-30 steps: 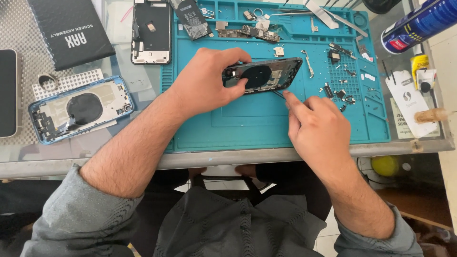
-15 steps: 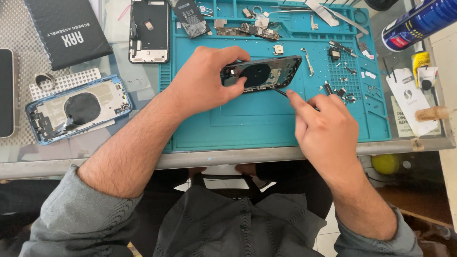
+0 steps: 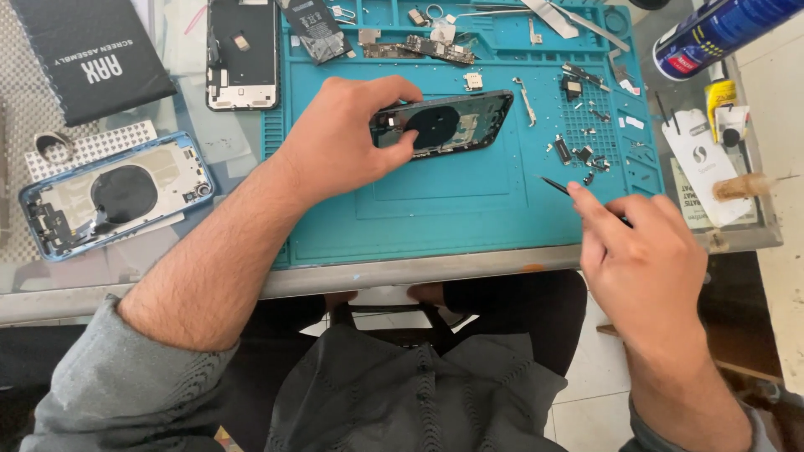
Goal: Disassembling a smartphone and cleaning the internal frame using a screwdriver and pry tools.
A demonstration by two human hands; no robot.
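Right hand (image 3: 641, 255) nearest, 4 o'clock, fingers pinched round thin black tweezers (image 3: 559, 186), tip pointing to 10 o'clock, clear of mat. Left hand (image 3: 347, 138) centre, thumb and fingers clamped on left end of black phone housing (image 3: 448, 124), housing tilted, open side up, above teal work mat (image 3: 435, 209). Blue phone housing (image 3: 113, 194) at 9 o'clock on glass table. Loose small parts (image 3: 586, 155) at 2 o'clock. Blue spray can (image 3: 712, 32) far, 1 o'clock.

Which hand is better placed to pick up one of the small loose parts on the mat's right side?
Probably the right hand: it holds dark tweezers whose tip sits just below the loose parts. The left hand is gripping the black phone housing.
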